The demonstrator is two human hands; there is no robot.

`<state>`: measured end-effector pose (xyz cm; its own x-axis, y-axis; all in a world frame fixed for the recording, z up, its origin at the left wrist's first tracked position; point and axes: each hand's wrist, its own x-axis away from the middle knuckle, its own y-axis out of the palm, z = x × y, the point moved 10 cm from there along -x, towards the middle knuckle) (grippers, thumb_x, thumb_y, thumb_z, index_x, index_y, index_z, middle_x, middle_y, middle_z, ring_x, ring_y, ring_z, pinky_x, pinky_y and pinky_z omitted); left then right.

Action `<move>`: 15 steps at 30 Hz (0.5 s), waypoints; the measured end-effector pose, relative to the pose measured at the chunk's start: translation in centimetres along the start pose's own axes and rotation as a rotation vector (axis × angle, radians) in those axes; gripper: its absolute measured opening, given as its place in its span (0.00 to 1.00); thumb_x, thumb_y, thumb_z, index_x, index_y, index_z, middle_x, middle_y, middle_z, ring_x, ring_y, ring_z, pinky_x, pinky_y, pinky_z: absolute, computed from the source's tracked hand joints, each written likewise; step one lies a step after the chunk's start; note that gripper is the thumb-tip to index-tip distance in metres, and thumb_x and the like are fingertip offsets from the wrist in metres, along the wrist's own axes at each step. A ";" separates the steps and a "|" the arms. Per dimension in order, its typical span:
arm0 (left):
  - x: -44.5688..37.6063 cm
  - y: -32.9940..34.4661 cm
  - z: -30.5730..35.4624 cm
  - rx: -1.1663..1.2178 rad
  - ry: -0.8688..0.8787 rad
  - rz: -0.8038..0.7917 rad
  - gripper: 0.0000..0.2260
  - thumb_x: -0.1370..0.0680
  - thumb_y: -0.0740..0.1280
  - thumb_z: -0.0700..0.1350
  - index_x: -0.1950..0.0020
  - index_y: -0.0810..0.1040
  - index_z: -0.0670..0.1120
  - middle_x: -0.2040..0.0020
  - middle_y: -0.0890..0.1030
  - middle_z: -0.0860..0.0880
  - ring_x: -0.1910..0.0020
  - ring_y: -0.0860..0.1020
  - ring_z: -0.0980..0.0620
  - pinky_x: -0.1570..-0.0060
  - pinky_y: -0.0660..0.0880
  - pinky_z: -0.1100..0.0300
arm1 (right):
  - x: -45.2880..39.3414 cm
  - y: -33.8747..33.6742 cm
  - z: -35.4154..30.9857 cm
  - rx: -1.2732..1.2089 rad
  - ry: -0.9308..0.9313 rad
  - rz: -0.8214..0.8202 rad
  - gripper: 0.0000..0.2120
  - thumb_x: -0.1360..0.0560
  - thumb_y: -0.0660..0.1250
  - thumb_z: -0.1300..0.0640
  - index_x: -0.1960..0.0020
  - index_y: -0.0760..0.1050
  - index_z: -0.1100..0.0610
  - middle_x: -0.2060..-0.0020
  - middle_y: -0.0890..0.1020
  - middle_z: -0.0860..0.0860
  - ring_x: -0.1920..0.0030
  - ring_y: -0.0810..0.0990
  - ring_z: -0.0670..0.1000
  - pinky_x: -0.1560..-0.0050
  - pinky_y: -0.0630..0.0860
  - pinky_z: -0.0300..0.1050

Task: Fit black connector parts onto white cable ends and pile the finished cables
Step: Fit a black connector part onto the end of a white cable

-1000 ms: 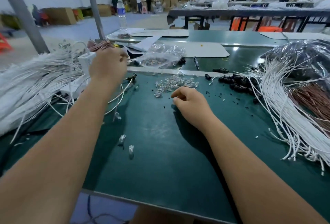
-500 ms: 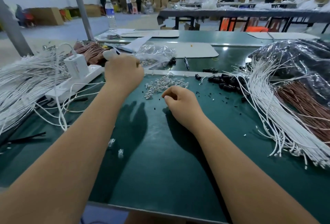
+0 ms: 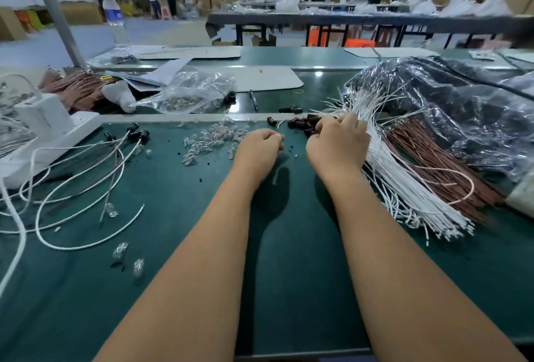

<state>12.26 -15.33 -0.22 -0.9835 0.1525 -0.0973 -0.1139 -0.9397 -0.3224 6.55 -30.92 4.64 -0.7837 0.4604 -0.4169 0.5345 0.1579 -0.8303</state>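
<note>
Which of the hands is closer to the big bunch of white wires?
The right hand. It is touching the bundle of white wires at its near end. The left hand sits apart, further left on the green mat.

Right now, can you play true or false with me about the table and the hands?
1. The right hand is at the bunch of white cables. True.
2. The little black parts lie in a heap just beyond the right hand. True.
3. The left hand rests on the white power strip. False: it is near the middle of the green table, beside the small clear pieces, and its fingers are curled.
4. The brown cables lie to the left of the white bunch. False: they lie to its right.
5. A few loose white cables lie on the left side of the table. True.
</note>
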 end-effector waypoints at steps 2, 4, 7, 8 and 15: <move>-0.4 -0.2 -0.5 0.060 -0.045 -0.022 0.12 0.21 0.59 0.40 0.59 0.79 0.49 0.61 0.81 0.52 0.60 0.78 0.53 0.43 0.77 0.51 | -0.2 0.4 2.0 0.063 0.067 -0.035 0.16 0.30 0.60 0.64 0.43 0.72 0.58 0.38 0.69 0.59 0.39 0.65 0.60 0.39 0.63 0.51; -0.3 -0.7 -0.7 0.096 -0.046 0.018 0.12 0.21 0.59 0.39 0.59 0.80 0.48 0.63 0.82 0.51 0.61 0.79 0.52 0.45 0.79 0.51 | -0.2 0.6 2.6 0.090 0.064 -0.032 0.17 0.30 0.59 0.66 0.43 0.71 0.57 0.42 0.72 0.59 0.41 0.68 0.59 0.40 0.64 0.51; 0.2 -0.9 -0.4 -0.019 0.025 0.070 0.12 0.23 0.59 0.40 0.58 0.80 0.51 0.62 0.82 0.53 0.62 0.80 0.51 0.52 0.80 0.51 | -0.3 0.1 2.6 -0.017 0.039 0.054 0.16 0.27 0.61 0.68 0.42 0.74 0.56 0.48 0.78 0.57 0.49 0.76 0.58 0.45 0.67 0.50; 0.3 -0.8 -0.3 -0.039 0.041 0.062 0.12 0.23 0.59 0.40 0.58 0.80 0.51 0.62 0.82 0.54 0.62 0.79 0.52 0.53 0.79 0.52 | -0.3 -0.3 2.8 -0.074 0.050 0.096 0.14 0.26 0.61 0.68 0.43 0.75 0.57 0.50 0.79 0.56 0.52 0.77 0.58 0.47 0.68 0.49; 1.0 -0.2 0.4 0.032 0.092 -0.039 0.12 0.22 0.60 0.41 0.58 0.82 0.51 0.65 0.82 0.55 0.62 0.77 0.56 0.52 0.77 0.57 | 0.3 -2.1 4.1 -0.415 0.160 0.288 0.06 0.20 0.61 0.62 0.52 0.76 0.58 0.63 0.75 0.48 0.61 0.74 0.52 0.68 0.64 0.41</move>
<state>11.28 -15.15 0.10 -0.9613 0.2152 -0.1718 -0.1577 -0.9417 -0.2973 3.89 -34.72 4.73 -0.5454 0.6590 -0.5179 0.8270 0.3228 -0.4603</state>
